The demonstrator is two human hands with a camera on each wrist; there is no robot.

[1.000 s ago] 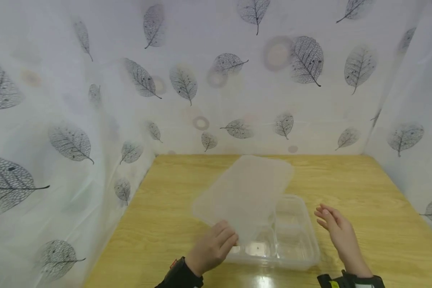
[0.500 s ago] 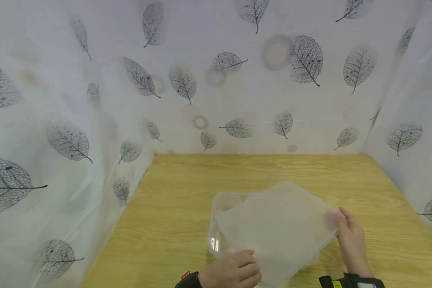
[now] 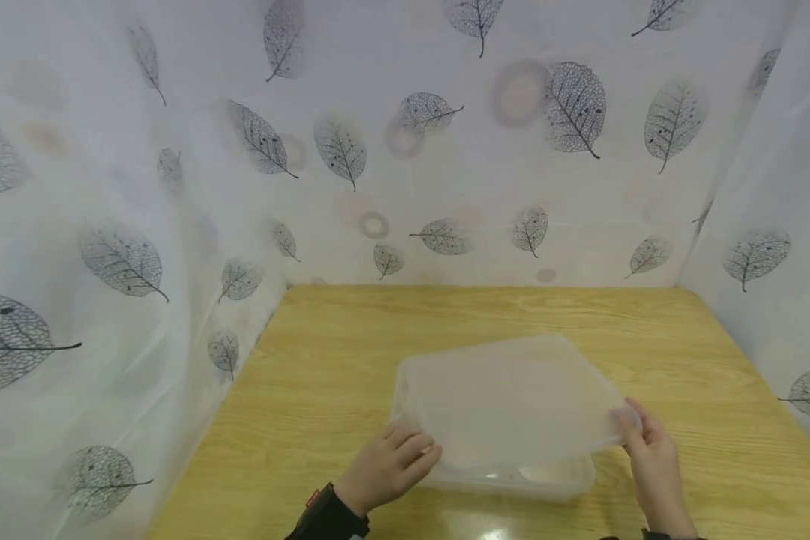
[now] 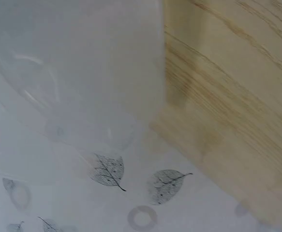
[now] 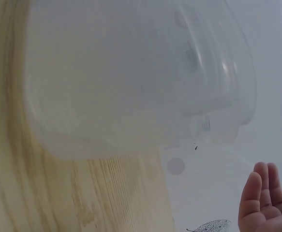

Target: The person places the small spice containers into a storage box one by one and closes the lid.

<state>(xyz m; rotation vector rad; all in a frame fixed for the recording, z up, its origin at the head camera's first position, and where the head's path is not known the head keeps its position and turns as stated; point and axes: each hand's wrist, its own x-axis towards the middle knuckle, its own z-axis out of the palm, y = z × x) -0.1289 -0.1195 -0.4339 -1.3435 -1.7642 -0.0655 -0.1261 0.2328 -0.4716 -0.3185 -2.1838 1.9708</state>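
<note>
A frosted, translucent plastic lid [image 3: 513, 405] lies askew over a clear plastic food container [image 3: 547, 484] with compartments in the head view. Its right side is raised above the container, whose front wall shows below it. My left hand [image 3: 394, 461] grips the lid's near left corner with curled fingers. At the right corner my right hand [image 3: 650, 450] pinches the lid, thumb on the near face and fingers seen faintly through the plastic. Translucent plastic fills much of the left wrist view; in the right wrist view my right hand [image 5: 264, 205] shows extended fingers at the lower right.
The container rests on a yellow wood-grain table [image 3: 324, 375]. Pale curtains [image 3: 378, 150] printed with dark leaves hang at the back and along both sides of the table.
My right hand has come to the lid and taken its corner. The lid has come down and turned over the container. My left hand moved right, then back left.
</note>
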